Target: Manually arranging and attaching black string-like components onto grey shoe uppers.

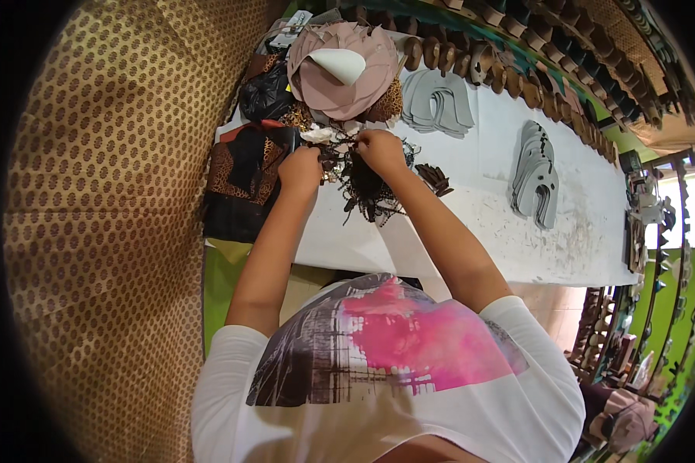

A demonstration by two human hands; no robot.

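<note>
A loose tangle of thin black straps (369,189) lies on the white-covered table, its ends spreading toward me. Over its upper part is my right hand (381,151), fingers pinched together on the black straps. To the left, my left hand (301,167) is curled closed at about the same height; what its fingertips hold, if anything, is hidden. Small shiny bits (332,166) and crumpled white scraps (316,135) show between and just beyond the hands. A small bunch of dark brown strips (434,179) rests right of the tangle.
Stacked pink petal-like pieces (316,81) stand beyond my hands. Leopard-print and black material (239,166) is piled left. Grey U-shaped cutouts (436,100) and another grey stack (537,185) lie rightward. Brown shoe lasts (448,58) line the far edge; a patterned curtain (116,216) hangs left.
</note>
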